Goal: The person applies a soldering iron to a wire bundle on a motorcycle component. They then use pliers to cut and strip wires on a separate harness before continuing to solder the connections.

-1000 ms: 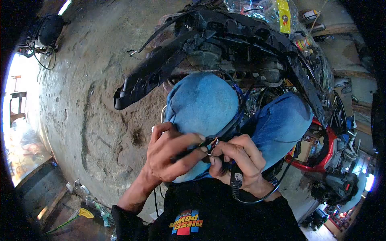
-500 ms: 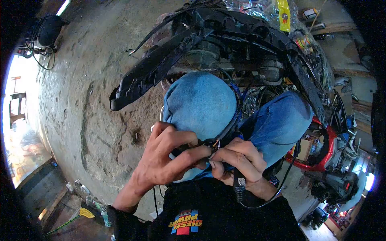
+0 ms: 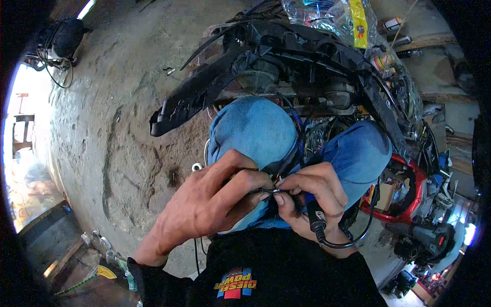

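My left hand (image 3: 220,192) pinches a thin dark wire (image 3: 262,190) between thumb and fingers, above my lap. Its tip meets the fingertips of my right hand (image 3: 314,194), where a small shiny bit of bare metal shows between the two hands. The right hand's fingers are pressed together on that wire end. Against the right palm rests a black cylindrical connector (image 3: 316,220) with a black cable (image 3: 348,244) curving from it. Behind the fingers a dark wiring bundle (image 3: 302,138) runs up between my knees.
A black plastic frame (image 3: 189,97) arches beyond my knees, over mechanical parts. Clear plastic bags (image 3: 327,20) lie at the top. At the right are a red panel (image 3: 417,189) and scattered parts. Tools or scraps lie at the lower left, near a yellow fan-shaped piece (image 3: 106,271).
Both hands have shifted slightly, and the thin wire with its shiny end now shows between them. The connector in the right hand has moved right and up. The view has shifted slightly.
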A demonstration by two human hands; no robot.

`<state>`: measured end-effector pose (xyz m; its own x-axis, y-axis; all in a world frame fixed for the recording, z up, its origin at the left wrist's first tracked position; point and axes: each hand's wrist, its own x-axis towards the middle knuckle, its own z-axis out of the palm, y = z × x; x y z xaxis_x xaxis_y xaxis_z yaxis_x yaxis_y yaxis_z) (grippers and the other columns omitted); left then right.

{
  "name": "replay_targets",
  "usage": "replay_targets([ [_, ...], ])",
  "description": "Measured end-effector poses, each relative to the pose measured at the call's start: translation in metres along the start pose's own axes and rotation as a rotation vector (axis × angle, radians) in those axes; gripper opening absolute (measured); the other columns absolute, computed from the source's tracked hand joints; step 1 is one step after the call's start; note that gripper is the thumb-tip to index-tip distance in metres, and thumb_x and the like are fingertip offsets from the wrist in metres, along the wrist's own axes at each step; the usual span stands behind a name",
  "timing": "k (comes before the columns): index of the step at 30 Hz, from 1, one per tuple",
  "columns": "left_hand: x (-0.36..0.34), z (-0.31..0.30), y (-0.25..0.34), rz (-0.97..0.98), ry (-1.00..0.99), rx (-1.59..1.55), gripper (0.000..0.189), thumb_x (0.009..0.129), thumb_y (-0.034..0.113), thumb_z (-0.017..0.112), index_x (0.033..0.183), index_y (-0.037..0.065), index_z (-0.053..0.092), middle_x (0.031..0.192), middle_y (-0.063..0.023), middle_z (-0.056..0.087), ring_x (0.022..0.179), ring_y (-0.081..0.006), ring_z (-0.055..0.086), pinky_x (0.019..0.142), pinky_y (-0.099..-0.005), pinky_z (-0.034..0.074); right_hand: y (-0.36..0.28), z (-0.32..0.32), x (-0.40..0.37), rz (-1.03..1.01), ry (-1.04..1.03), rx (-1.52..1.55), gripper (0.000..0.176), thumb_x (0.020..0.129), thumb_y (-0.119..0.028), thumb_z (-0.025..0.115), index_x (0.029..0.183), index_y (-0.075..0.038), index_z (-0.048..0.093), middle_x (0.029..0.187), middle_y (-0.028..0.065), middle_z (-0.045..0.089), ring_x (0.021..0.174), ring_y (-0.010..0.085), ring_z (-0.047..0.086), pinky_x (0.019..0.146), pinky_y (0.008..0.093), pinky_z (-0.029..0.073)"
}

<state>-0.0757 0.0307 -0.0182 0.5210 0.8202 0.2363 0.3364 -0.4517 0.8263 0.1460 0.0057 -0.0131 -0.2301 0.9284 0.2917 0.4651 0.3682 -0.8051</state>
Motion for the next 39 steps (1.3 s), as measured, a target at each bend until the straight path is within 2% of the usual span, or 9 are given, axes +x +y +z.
replay_targets([
  [4, -0.003, -0.002, 0.004, -0.049, -0.017, 0.009, 0.029, 0.085, 0.008, 0.077, 0.111, 0.009, 0.064, 0.102, -0.009, 0.058, 0.078, -0.0297, 0.067, 0.06, -0.0408, 0.056, -0.006, 0.001, -0.001, 0.019, 0.049, -0.009, 0.031, 0.076, -0.005, 0.084, 0.106, -0.008, 0.076, 0.095, 0.0064, 0.065, 0.071, 0.0138, 0.063, 0.059, 0.0276, 0.052],
  [7, -0.001, -0.002, 0.005, -0.022, 0.028, -0.011, 0.028, 0.087, 0.008, 0.076, 0.112, 0.01, 0.064, 0.102, -0.0092, 0.058, 0.079, -0.0305, 0.067, 0.06, -0.041, 0.056, -0.001, -0.002, 0.001, -0.104, -0.001, -0.069, 0.026, 0.08, -0.005, 0.085, 0.103, -0.007, 0.074, 0.099, 0.0053, 0.058, 0.063, 0.0048, 0.052, 0.051, 0.0215, 0.043],
  [13, 0.001, -0.003, 0.004, 0.026, 0.031, 0.03, 0.027, 0.087, 0.012, 0.077, 0.112, 0.01, 0.064, 0.101, -0.0084, 0.058, 0.08, -0.0311, 0.068, 0.061, -0.0412, 0.056, 0.0, -0.003, 0.001, -0.127, 0.001, -0.12, 0.024, 0.078, -0.007, 0.086, 0.099, -0.009, 0.075, 0.095, 0.0024, 0.054, 0.063, 0.0045, 0.049, 0.052, 0.0218, 0.04],
  [16, 0.004, -0.001, 0.006, 0.022, 0.048, 0.006, 0.029, 0.086, 0.012, 0.079, 0.111, 0.012, 0.065, 0.101, -0.0065, 0.058, 0.079, -0.0277, 0.068, 0.061, -0.0392, 0.057, -0.005, 0.0, 0.001, -0.036, 0.065, -0.12, 0.029, 0.07, -0.004, 0.083, 0.097, -0.014, 0.08, 0.09, 0.0032, 0.059, 0.073, 0.0155, 0.06, 0.058, 0.0275, 0.049],
  [22, 0.002, -0.003, 0.002, 0.018, 0.01, 0.04, 0.034, 0.082, 0.012, 0.08, 0.114, 0.018, 0.067, 0.101, -0.0032, 0.057, 0.077, -0.0214, 0.069, 0.059, -0.0348, 0.057, 0.004, 0.004, -0.001, -0.14, 0.092, -0.111, 0.03, 0.068, -0.005, 0.084, 0.097, -0.014, 0.079, 0.089, 0.0041, 0.059, 0.071, 0.0163, 0.062, 0.058, 0.0282, 0.051],
  [25, 0.002, -0.005, 0.001, 0.036, -0.014, 0.049, 0.039, 0.079, 0.01, 0.081, 0.115, 0.018, 0.067, 0.101, -0.0024, 0.056, 0.078, -0.0214, 0.068, 0.061, -0.0346, 0.058, 0.005, 0.006, -0.002, -0.165, 0.105, -0.105, 0.031, 0.067, -0.004, 0.082, 0.096, -0.013, 0.079, 0.086, 0.0036, 0.059, 0.069, 0.0173, 0.062, 0.057, 0.0294, 0.052],
  [28, 0.004, -0.007, 0.003, 0.058, -0.033, 0.062, 0.04, 0.077, 0.008, 0.08, 0.113, 0.018, 0.066, 0.101, -0.0023, 0.056, 0.079, -0.0217, 0.068, 0.062, -0.0345, 0.058, 0.012, 0.009, -0.002, -0.275, 0.084, -0.078, 0.017, 0.079, -0.008, 0.081, 0.095, -0.005, 0.076, 0.089, 0.0065, 0.057, 0.064, 0.0143, 0.057, 0.052, 0.0267, 0.045],
  [34, 0.004, -0.01, -0.003, 0.118, -0.038, 0.102, 0.037, 0.077, 0.007, 0.08, 0.11, 0.015, 0.065, 0.104, -0.0033, 0.057, 0.081, -0.0226, 0.068, 0.063, -0.0347, 0.059, 0.013, 0.016, 0.003, -0.278, 0.131, -0.052, 0.014, 0.081, -0.01, 0.08, 0.093, -0.003, 0.074, 0.086, 0.0064, 0.057, 0.06, 0.0143, 0.057, 0.049, 0.0269, 0.045],
  [39, 0.006, -0.006, -0.003, 0.159, -0.01, 0.094, 0.036, 0.077, 0.004, 0.08, 0.109, 0.009, 0.065, 0.092, -0.0037, 0.058, 0.077, -0.0215, 0.067, 0.061, -0.0351, 0.056, 0.015, 0.016, 0.0, -0.286, 0.156, -0.078, 0.013, 0.081, -0.01, 0.079, 0.092, -0.003, 0.074, 0.084, 0.0059, 0.057, 0.061, 0.0145, 0.056, 0.048, 0.0269, 0.046],
])
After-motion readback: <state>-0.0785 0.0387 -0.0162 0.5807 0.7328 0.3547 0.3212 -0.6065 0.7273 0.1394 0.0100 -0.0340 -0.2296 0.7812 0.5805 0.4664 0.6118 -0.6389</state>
